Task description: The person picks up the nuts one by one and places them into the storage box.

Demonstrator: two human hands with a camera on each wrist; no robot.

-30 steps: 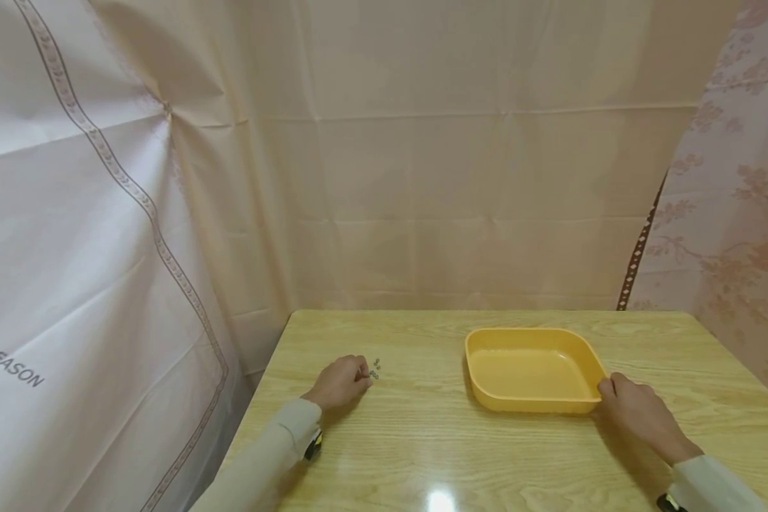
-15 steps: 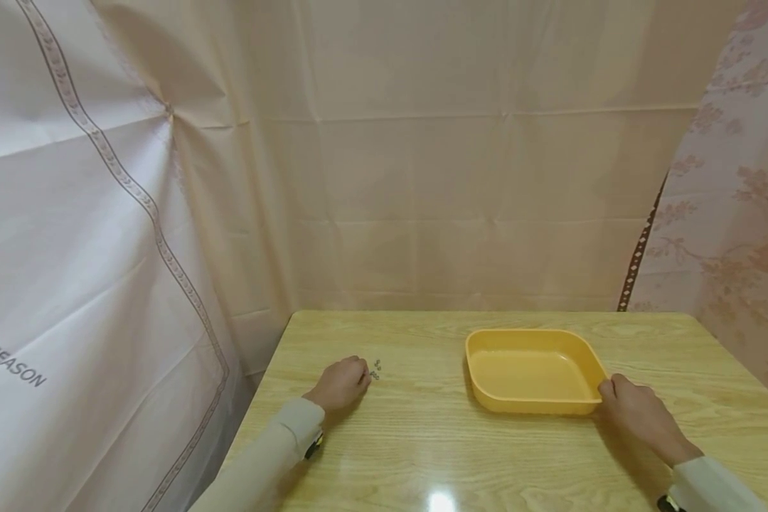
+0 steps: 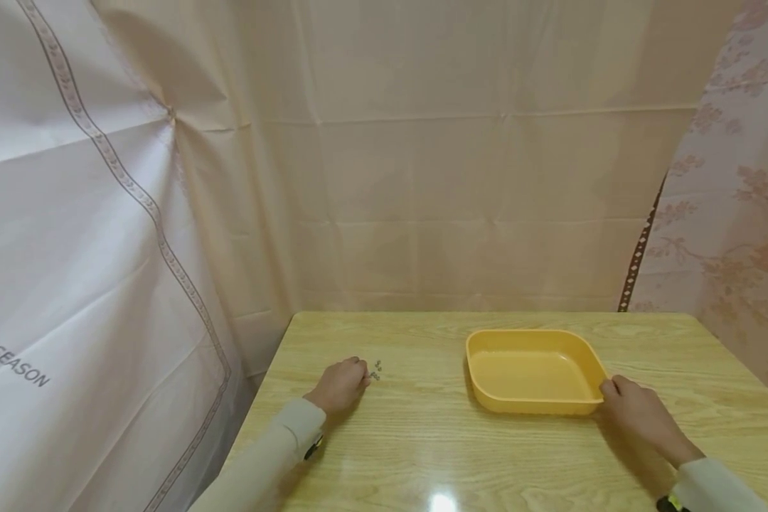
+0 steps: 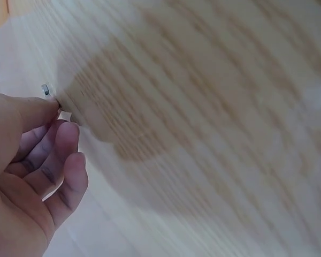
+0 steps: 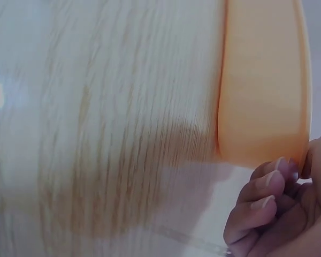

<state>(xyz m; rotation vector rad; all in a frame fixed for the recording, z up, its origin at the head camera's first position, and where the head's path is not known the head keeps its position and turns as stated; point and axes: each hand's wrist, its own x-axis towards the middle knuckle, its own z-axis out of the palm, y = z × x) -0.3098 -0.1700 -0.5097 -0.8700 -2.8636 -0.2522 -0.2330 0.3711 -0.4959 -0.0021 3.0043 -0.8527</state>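
Several small metal nuts (image 3: pixel 376 371) lie loose on the wooden table, just beyond the fingertips of my left hand (image 3: pixel 340 386). Close up in the left wrist view, one silvery nut (image 4: pixel 45 89) sits by the thumb and forefinger. Those two come together at the tabletop and appear to pinch another nut, mostly hidden; the other fingers curl loosely. On the right stands a yellow rectangular plastic tray (image 3: pixel 531 406) with rounded corners and a bare inside. My right hand (image 3: pixel 640 412) grips its near right corner, thumb on one side of the rim and curled fingers on the other.
The light wood-grain table (image 3: pixel 416 441) reaches back to a hanging beige cloth (image 3: pixel 409 178). A pale printed cloth (image 3: pixel 89 284) hangs at the left, and a floral one (image 3: pixel 736 213) at the right. Between nuts and tray runs a stretch of tabletop.
The left thumb and forefinger, apart one second ago, have closed together beside the nuts. The right hand and the tray stay where they were.
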